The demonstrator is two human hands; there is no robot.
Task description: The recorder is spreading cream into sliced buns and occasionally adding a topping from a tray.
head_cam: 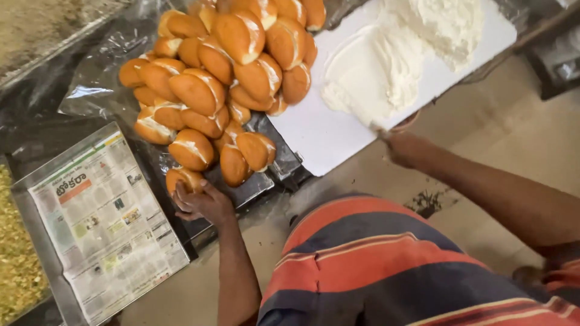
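Orange-and-navy striped shirt (374, 259), bare forearms.

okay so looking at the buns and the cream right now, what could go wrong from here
1. The pile of cream-filled buns is stacked high and loose; pulling the lowest bun under the left hand may send others rolling off the steel tray.
2. The white board overhangs the edge near the right hand, so pressing there could tip the cream.

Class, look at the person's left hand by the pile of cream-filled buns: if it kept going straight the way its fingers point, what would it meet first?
The left hand already touches the nearest bun; going on, it would probably press further into the bun pile.
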